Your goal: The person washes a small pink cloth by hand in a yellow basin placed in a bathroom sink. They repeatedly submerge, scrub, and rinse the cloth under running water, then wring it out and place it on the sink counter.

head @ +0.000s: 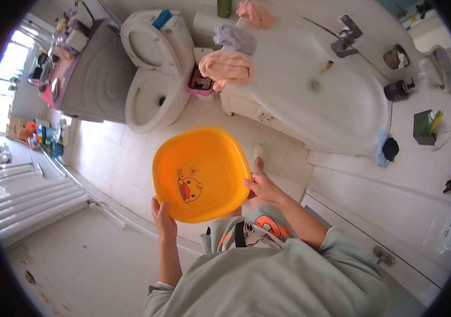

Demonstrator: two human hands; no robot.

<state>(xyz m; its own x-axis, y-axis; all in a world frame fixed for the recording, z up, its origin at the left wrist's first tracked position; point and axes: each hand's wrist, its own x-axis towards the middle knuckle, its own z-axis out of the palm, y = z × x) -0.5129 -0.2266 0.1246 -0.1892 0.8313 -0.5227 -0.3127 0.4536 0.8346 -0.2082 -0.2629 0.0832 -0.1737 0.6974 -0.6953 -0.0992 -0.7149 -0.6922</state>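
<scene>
A yellow-orange plastic wash basin with a cartoon duck printed inside it is held out in front of me above the tiled floor. My left hand grips its rim at the lower left corner, thumb on top. On the right side, my right hand grips the rim with its thumb over the edge. The basin's inside shows nothing but the print. Beyond it lie a rolled peach towel, a grey-lilac cloth and a pink cloth along the left edge of the white washbasin.
A toilet with its lid up stands beyond the basin, beside a pink bin and a grey washing machine. The washbasin has a dark faucet; a black pump bottle stands to its right. A white radiator is at left.
</scene>
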